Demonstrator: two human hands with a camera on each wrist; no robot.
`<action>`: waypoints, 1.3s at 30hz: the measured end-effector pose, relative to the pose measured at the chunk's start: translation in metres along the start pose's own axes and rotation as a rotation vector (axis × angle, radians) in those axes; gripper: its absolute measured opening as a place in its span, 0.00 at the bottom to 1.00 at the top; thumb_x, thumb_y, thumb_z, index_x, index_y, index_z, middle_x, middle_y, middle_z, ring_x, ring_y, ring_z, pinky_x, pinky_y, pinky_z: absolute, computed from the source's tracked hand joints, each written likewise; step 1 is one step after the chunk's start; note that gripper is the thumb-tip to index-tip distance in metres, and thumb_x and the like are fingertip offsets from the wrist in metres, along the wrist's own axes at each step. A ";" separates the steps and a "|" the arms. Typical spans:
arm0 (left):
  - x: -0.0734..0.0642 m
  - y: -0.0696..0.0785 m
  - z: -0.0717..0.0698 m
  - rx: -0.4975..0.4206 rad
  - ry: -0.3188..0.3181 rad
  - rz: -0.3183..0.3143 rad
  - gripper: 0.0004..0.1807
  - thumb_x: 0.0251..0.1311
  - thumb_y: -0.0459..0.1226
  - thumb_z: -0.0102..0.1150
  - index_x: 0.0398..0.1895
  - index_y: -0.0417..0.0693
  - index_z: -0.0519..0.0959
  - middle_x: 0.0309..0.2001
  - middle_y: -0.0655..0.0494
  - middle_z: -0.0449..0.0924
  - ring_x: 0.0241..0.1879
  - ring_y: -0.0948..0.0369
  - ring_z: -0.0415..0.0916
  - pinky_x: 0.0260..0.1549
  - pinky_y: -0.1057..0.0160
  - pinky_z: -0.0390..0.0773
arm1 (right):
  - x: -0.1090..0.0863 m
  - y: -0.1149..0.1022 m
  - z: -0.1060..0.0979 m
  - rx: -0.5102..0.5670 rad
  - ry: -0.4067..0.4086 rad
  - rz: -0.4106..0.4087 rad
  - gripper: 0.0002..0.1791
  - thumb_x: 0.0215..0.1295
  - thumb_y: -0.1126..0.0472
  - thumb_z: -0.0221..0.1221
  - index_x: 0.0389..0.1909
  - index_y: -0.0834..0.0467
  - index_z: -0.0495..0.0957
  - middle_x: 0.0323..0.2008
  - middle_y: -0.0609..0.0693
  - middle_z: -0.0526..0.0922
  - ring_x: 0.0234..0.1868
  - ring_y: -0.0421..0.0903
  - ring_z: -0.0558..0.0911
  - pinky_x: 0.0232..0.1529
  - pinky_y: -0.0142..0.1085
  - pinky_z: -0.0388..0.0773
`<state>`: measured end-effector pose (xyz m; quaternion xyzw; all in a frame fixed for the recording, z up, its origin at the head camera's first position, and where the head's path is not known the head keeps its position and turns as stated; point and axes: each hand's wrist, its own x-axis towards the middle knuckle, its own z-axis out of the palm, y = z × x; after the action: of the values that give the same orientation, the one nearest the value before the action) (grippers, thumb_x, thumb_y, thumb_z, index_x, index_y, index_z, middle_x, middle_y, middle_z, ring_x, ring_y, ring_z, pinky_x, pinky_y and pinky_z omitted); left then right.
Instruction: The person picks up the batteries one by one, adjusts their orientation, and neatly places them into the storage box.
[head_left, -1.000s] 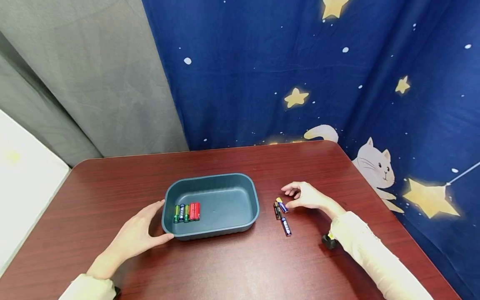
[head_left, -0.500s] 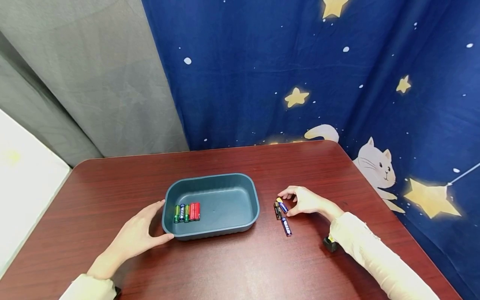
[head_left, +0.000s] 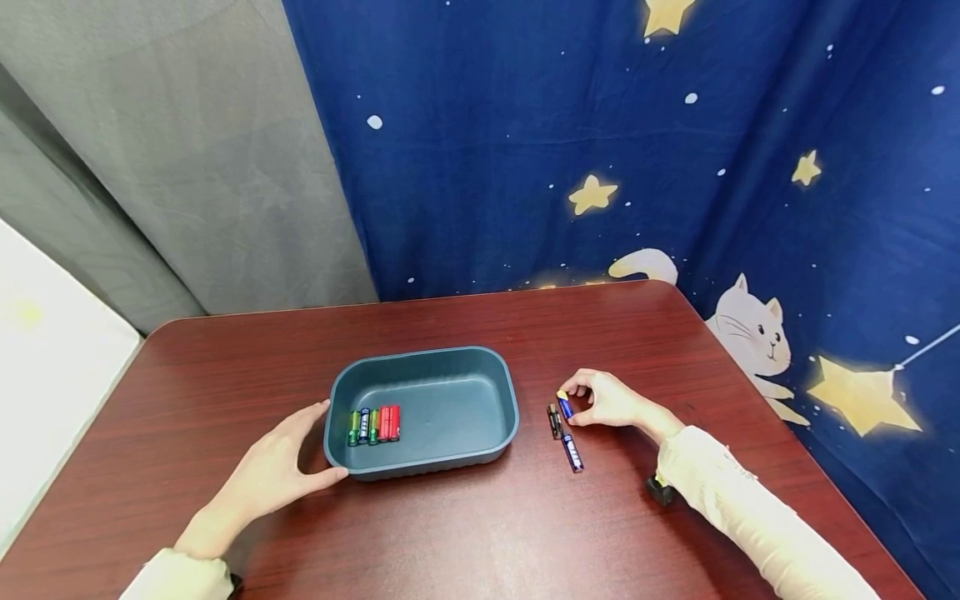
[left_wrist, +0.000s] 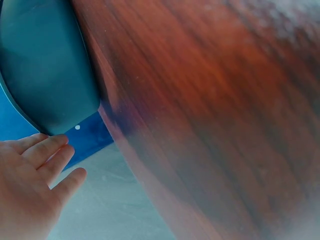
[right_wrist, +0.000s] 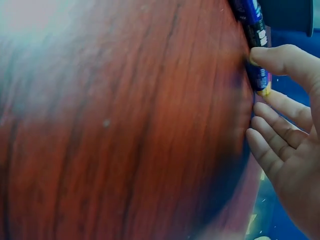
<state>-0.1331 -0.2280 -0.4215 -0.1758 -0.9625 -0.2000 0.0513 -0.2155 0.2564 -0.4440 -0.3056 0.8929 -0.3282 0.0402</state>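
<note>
My right hand [head_left: 617, 401] pinches a blue battery with a yellow end [head_left: 566, 406] between thumb and fingertips, to the right of the bin. Just left of it lies a black battery with a gold end [head_left: 554, 422], and a blue-and-white battery [head_left: 572, 453] lies nearer me. In the right wrist view the thumb [right_wrist: 280, 60] is on the pinched battery [right_wrist: 259, 80], the forefinger at its yellow end. My left hand [head_left: 272, 463] touches the left end of a teal plastic bin [head_left: 450, 417], fingers extended and thumb at its near corner.
Inside the bin, at its left, several batteries lie in a row: green ones [head_left: 354, 428], a blue one [head_left: 363, 426] and red ones [head_left: 394, 423]. The bin rests on a reddish-brown wooden table [head_left: 480, 525]. A blue star-patterned curtain [head_left: 480, 167] hangs behind the far edge.
My right hand has come down and taken the blue-and-yellow battery between thumb and fingers; the battery has turned and shifted slightly away from the black one. The left hand has stayed put.
</note>
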 end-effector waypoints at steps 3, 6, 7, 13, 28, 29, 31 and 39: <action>0.000 0.000 0.000 0.001 -0.008 -0.004 0.53 0.40 0.65 0.60 0.65 0.42 0.60 0.60 0.43 0.65 0.58 0.47 0.63 0.49 0.41 0.68 | -0.002 0.001 0.000 0.018 0.036 0.027 0.21 0.40 0.62 0.69 0.39 0.62 0.78 0.30 0.52 0.76 0.33 0.47 0.74 0.29 0.31 0.74; 0.000 0.000 0.000 0.004 -0.009 -0.005 0.53 0.40 0.65 0.60 0.65 0.42 0.60 0.60 0.42 0.65 0.58 0.47 0.63 0.50 0.41 0.68 | -0.003 0.002 0.000 0.047 0.054 0.058 0.21 0.41 0.61 0.69 0.38 0.63 0.78 0.30 0.52 0.76 0.33 0.48 0.74 0.28 0.31 0.74; 0.000 0.000 0.000 0.005 -0.010 -0.005 0.53 0.40 0.65 0.60 0.65 0.42 0.60 0.60 0.42 0.65 0.58 0.47 0.63 0.50 0.41 0.68 | -0.003 0.002 -0.001 0.053 0.058 0.067 0.21 0.41 0.60 0.69 0.38 0.63 0.78 0.30 0.52 0.76 0.33 0.48 0.74 0.28 0.30 0.74; 0.001 0.000 0.000 0.006 -0.007 -0.002 0.53 0.40 0.65 0.60 0.65 0.42 0.60 0.60 0.42 0.65 0.58 0.47 0.63 0.49 0.41 0.68 | -0.002 0.000 -0.001 0.068 0.106 0.084 0.20 0.42 0.61 0.69 0.38 0.62 0.78 0.30 0.53 0.76 0.33 0.48 0.75 0.30 0.34 0.76; 0.000 0.000 0.000 0.004 -0.006 -0.001 0.52 0.40 0.65 0.61 0.64 0.42 0.61 0.59 0.42 0.65 0.58 0.47 0.63 0.49 0.41 0.68 | 0.017 -0.013 -0.007 0.065 0.185 0.112 0.23 0.43 0.60 0.70 0.42 0.61 0.77 0.33 0.52 0.78 0.36 0.47 0.76 0.37 0.37 0.77; 0.000 0.000 0.000 0.004 -0.006 0.000 0.52 0.40 0.65 0.61 0.64 0.41 0.61 0.59 0.42 0.65 0.58 0.47 0.63 0.49 0.41 0.68 | 0.018 -0.014 -0.007 0.060 0.188 0.112 0.23 0.43 0.60 0.70 0.42 0.60 0.77 0.33 0.51 0.79 0.37 0.46 0.76 0.37 0.37 0.77; 0.000 0.000 0.000 0.005 -0.005 0.001 0.52 0.40 0.65 0.61 0.64 0.41 0.61 0.59 0.42 0.65 0.58 0.47 0.63 0.50 0.41 0.68 | 0.022 -0.016 -0.008 0.051 0.192 0.111 0.23 0.43 0.60 0.70 0.42 0.60 0.77 0.34 0.51 0.79 0.37 0.46 0.77 0.38 0.37 0.77; 0.000 0.000 0.000 0.007 -0.008 -0.004 0.53 0.40 0.65 0.61 0.64 0.41 0.60 0.60 0.42 0.65 0.58 0.46 0.63 0.50 0.41 0.68 | 0.036 -0.032 -0.008 0.087 0.206 0.062 0.24 0.44 0.60 0.70 0.44 0.59 0.77 0.36 0.53 0.79 0.39 0.48 0.76 0.39 0.39 0.78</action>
<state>-0.1333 -0.2281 -0.4218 -0.1747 -0.9637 -0.1962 0.0477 -0.2304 0.2214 -0.4134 -0.2405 0.8862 -0.3950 -0.0283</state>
